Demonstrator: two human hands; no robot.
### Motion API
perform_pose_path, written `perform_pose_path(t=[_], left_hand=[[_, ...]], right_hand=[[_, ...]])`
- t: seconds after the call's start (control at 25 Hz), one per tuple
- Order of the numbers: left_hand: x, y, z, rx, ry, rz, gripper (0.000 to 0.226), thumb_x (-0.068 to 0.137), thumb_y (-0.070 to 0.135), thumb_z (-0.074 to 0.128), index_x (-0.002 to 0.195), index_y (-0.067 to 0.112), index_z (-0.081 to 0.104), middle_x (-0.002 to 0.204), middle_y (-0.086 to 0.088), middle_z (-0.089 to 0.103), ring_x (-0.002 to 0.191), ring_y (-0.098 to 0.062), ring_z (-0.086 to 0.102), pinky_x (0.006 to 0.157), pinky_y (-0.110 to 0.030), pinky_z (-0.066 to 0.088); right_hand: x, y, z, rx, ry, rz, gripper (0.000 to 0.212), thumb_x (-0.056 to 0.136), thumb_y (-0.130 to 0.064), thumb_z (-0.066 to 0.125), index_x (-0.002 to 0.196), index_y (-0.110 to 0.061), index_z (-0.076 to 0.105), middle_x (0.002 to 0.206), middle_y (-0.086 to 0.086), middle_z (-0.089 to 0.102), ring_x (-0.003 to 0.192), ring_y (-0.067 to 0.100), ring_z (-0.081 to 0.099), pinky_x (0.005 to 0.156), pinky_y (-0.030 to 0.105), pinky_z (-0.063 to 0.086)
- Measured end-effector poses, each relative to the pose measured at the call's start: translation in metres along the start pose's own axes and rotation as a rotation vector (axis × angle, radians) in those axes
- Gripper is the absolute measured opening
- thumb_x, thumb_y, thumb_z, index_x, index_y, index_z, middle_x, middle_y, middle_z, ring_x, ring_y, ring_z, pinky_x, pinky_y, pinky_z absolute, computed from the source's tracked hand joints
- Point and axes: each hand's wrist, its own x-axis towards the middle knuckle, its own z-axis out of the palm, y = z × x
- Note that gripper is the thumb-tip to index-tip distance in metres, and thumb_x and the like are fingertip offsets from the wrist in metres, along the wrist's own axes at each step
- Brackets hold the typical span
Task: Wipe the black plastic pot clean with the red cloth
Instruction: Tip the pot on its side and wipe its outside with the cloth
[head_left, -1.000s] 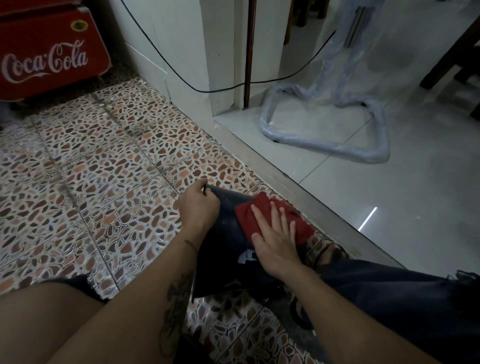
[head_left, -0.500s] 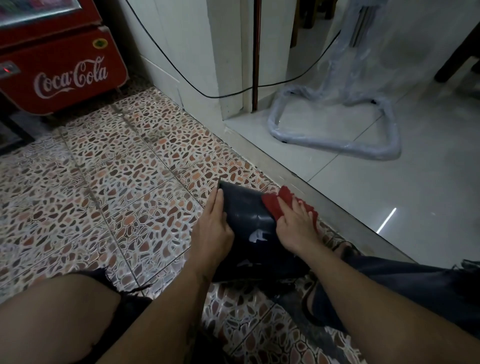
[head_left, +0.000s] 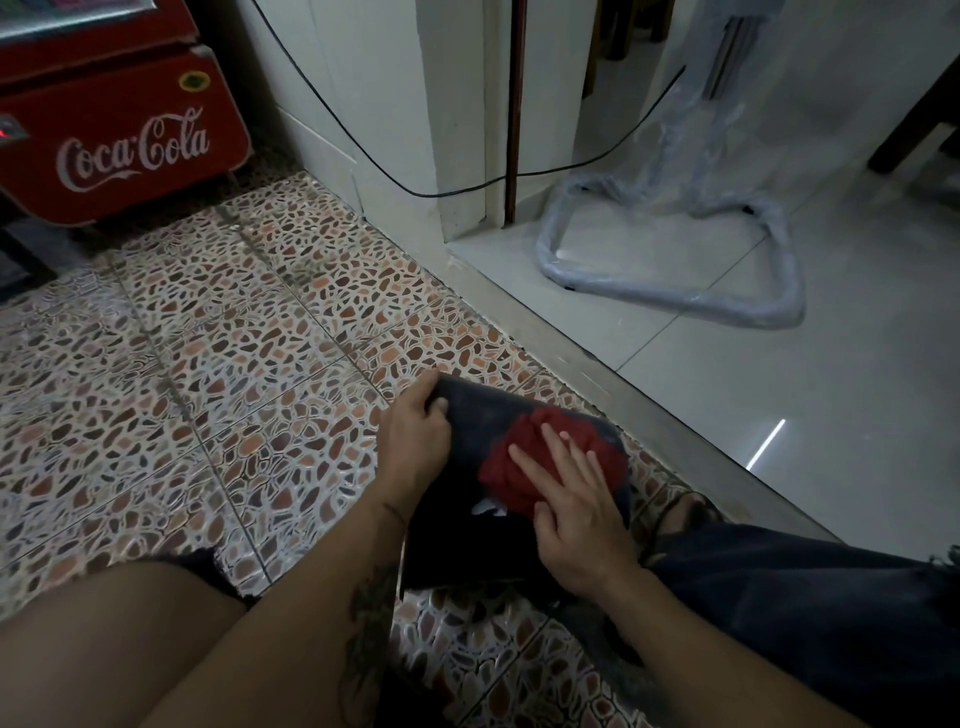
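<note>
The black plastic pot (head_left: 467, 540) lies on its side on the pebble-patterned floor between my knees. My left hand (head_left: 415, 441) grips its far left rim, fingers curled over the edge. The red cloth (head_left: 524, 462) is bunched on the pot's upper side wall. My right hand (head_left: 571, 509) lies flat on the cloth with fingers spread, pressing it against the pot. A small white mark (head_left: 488, 508) shows on the pot just below the cloth. The pot's inside is hidden.
A red Coca-Cola cooler (head_left: 119, 140) stands at the back left. A metal threshold strip (head_left: 623, 405) runs diagonally just behind the pot. Beyond it, on white tiles, sits a plastic-wrapped stand base (head_left: 675, 291). A black cable (head_left: 395, 176) hangs along the wall.
My right hand has slid the red cloth back toward me across the pot's side and spread flat. My left hand shifted from the pot's flank to its far rim.
</note>
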Motion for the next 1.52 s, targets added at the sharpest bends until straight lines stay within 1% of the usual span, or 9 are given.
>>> perform_pose_path(t=[0.24,0.36,0.52,0.64,0.72,0.92,1.2,1.32,1.52], left_hand=[[0.0,-0.02,0.005,-0.147,0.022,0.03,0.04,0.098,0.019,0.051,0.137,0.025,0.057,0.142,0.004,0.055,0.132,-0.013,0.047,0.104,-0.017,0.028],[0.004,-0.025,0.008,-0.199,0.045,0.03,0.038,0.098,0.017,0.05,0.134,0.023,0.06,0.14,0.004,0.057,0.13,-0.008,0.047,0.105,-0.016,0.029],[0.018,-0.02,0.008,-0.262,0.011,-0.051,0.037,0.099,0.02,0.049,0.134,0.026,0.061,0.14,0.005,0.058,0.131,-0.012,0.049,0.109,-0.023,0.034],[0.019,-0.016,0.007,-0.191,0.019,-0.032,0.038,0.1,0.022,0.047,0.135,0.029,0.059,0.139,0.007,0.057,0.13,-0.014,0.048,0.105,-0.02,0.031],[0.017,-0.014,0.006,-0.137,0.014,-0.015,0.04,0.1,0.02,0.047,0.137,0.028,0.057,0.134,0.008,0.057,0.128,-0.015,0.048,0.101,-0.017,0.029],[0.004,-0.017,0.007,-0.093,0.046,0.092,0.04,0.099,0.013,0.048,0.136,0.023,0.058,0.138,0.003,0.059,0.119,-0.002,0.048,0.093,-0.009,0.027],[0.01,-0.018,0.011,-0.005,0.041,0.092,0.04,0.1,0.019,0.045,0.138,0.022,0.054,0.138,-0.004,0.058,0.126,-0.023,0.052,0.099,-0.026,0.036],[0.003,-0.009,0.007,0.011,0.081,0.083,0.043,0.098,0.022,0.047,0.141,0.018,0.051,0.142,-0.005,0.054,0.13,-0.024,0.049,0.11,-0.039,0.036],[-0.048,-0.029,-0.003,0.252,-0.025,0.299,0.054,0.103,0.027,0.038,0.155,0.028,0.023,0.161,0.008,0.027,0.14,-0.014,0.036,0.109,-0.032,0.026]], right_hand=[[0.103,-0.016,0.002,-0.139,-0.098,0.506,0.059,0.099,-0.048,0.016,0.153,-0.034,0.034,0.162,0.01,0.031,0.149,0.032,0.023,0.121,0.057,-0.001],[0.113,-0.032,0.005,-0.11,-0.122,0.434,0.054,0.101,-0.045,0.019,0.154,-0.038,0.031,0.164,0.007,0.027,0.15,0.029,0.02,0.123,0.053,-0.002],[0.034,-0.048,0.017,0.049,0.004,0.009,0.059,0.098,-0.029,0.035,0.155,-0.04,0.029,0.169,-0.002,0.014,0.155,0.018,0.003,0.125,0.045,-0.004],[0.006,-0.036,0.017,0.031,-0.013,-0.101,0.062,0.094,-0.026,0.041,0.155,-0.037,0.032,0.169,-0.005,0.012,0.155,0.017,0.0,0.125,0.046,-0.001],[0.032,-0.032,0.012,-0.014,-0.028,-0.044,0.06,0.096,-0.033,0.037,0.155,-0.039,0.031,0.169,-0.001,0.015,0.155,0.02,0.006,0.125,0.047,0.0],[0.132,-0.049,0.002,-0.023,-0.255,0.399,0.056,0.101,-0.043,0.02,0.157,-0.039,0.021,0.168,0.006,0.016,0.153,0.028,0.012,0.123,0.052,-0.002],[0.02,-0.038,0.004,-0.017,-0.117,0.06,0.058,0.102,-0.038,0.032,0.154,-0.054,0.009,0.167,-0.014,-0.01,0.152,0.009,-0.014,0.122,0.044,-0.012],[0.025,-0.015,-0.007,-0.023,-0.122,0.213,0.056,0.104,-0.039,0.033,0.153,-0.055,0.011,0.168,-0.013,-0.006,0.153,0.011,-0.009,0.123,0.044,-0.008],[0.038,0.021,-0.027,-0.082,-0.124,0.478,0.055,0.106,-0.041,0.025,0.159,-0.039,0.009,0.17,0.003,0.002,0.155,0.027,0.001,0.124,0.052,0.002]])
